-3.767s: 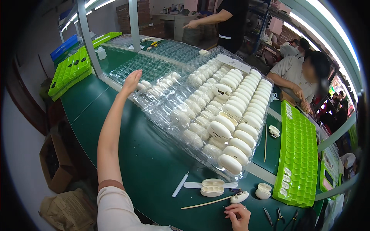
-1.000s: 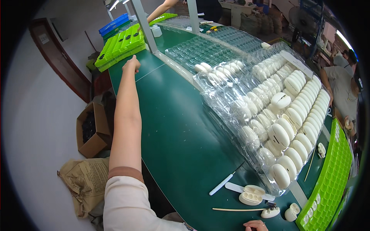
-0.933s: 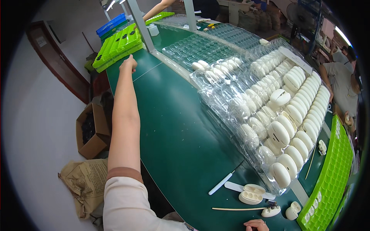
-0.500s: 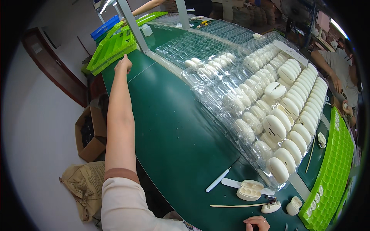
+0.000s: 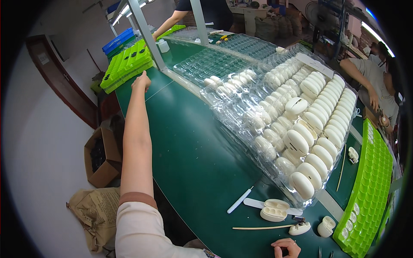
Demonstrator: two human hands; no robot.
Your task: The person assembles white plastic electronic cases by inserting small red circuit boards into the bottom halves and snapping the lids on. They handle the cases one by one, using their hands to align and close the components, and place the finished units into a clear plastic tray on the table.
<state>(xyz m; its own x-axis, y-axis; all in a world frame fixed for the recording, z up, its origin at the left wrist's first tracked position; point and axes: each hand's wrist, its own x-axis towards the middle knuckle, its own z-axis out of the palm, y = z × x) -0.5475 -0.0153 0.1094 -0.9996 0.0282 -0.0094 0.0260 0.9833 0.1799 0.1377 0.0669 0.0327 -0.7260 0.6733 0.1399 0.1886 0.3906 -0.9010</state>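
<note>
My left arm reaches far forward along the table's left edge. My left hand point(image 5: 141, 81) is curled closed at the near corner of a stack of lime green trays point(image 5: 124, 71); whether its fingers grip the tray edge is hidden. Several dark round pieces lie in the top tray. My right hand point(image 5: 286, 248) rests at the table's near edge, fingers curled, with nothing seen in them; its lower part is cut off. Nearby lie an open cream earbud case point(image 5: 274, 210), a case part with a metal piece point(image 5: 300, 228), a thin wooden stick point(image 5: 258, 228) and another small case point(image 5: 326, 226).
A large clear blister tray point(image 5: 241, 116) of cream cases fills the table's right half. A white-handled tool point(image 5: 239, 200) lies before it. At right stands a long green tray point(image 5: 372, 180). Metal posts point(image 5: 148, 32) rise at the far left. Co-workers are behind and at right.
The top of the far green stack now lies flatter and shows dark round pieces. The co-worker's arm behind it has shifted. My left hand stays by the stack; my right hand barely moves.
</note>
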